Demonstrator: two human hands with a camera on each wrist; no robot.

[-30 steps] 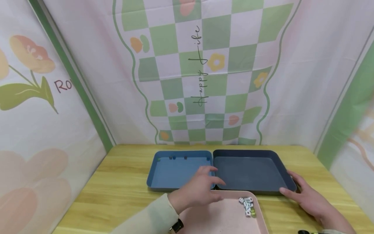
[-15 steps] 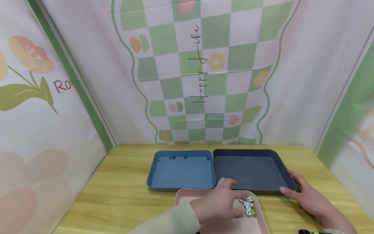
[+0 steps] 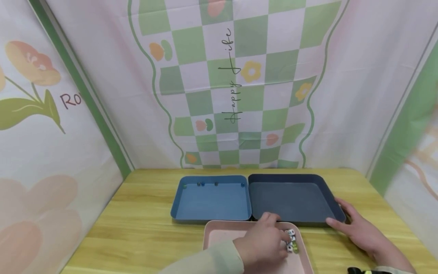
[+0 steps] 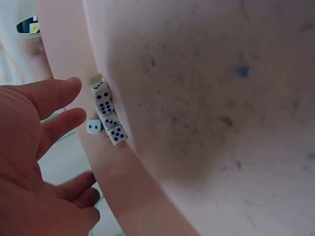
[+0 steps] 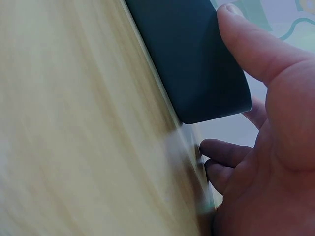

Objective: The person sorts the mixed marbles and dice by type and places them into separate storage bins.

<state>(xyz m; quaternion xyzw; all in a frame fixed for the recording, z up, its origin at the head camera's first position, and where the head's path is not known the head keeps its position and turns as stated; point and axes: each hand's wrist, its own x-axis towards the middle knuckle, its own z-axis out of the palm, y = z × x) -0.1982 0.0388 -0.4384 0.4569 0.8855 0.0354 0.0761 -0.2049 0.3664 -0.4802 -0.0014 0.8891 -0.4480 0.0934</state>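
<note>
In the head view my left hand (image 3: 261, 241) reaches over the right part of the pink tray (image 3: 219, 225). White dice (image 3: 290, 247) with dark pips lie bunched along that tray's right wall, and some olive-green pieces (image 3: 295, 248) lie among them. The left wrist view has the thumb and forefinger spread just beside the row of dice (image 4: 106, 107), with nothing between them. My right hand (image 3: 364, 234) grips the near right corner of the dark tray (image 3: 294, 201), thumb at the rim (image 5: 231, 11) and fingers around the outside.
A blue tray (image 3: 215, 205) stands left of the dark one, with several small beads (image 3: 203, 184) along its far wall. Both sit behind the pink tray on a wood-grain table (image 3: 137, 228). A patterned curtain (image 3: 226, 95) hangs behind the table.
My left hand has moved right, from over the pink tray's far edge to beside the dice. My right hand has stayed at the dark tray's corner.
</note>
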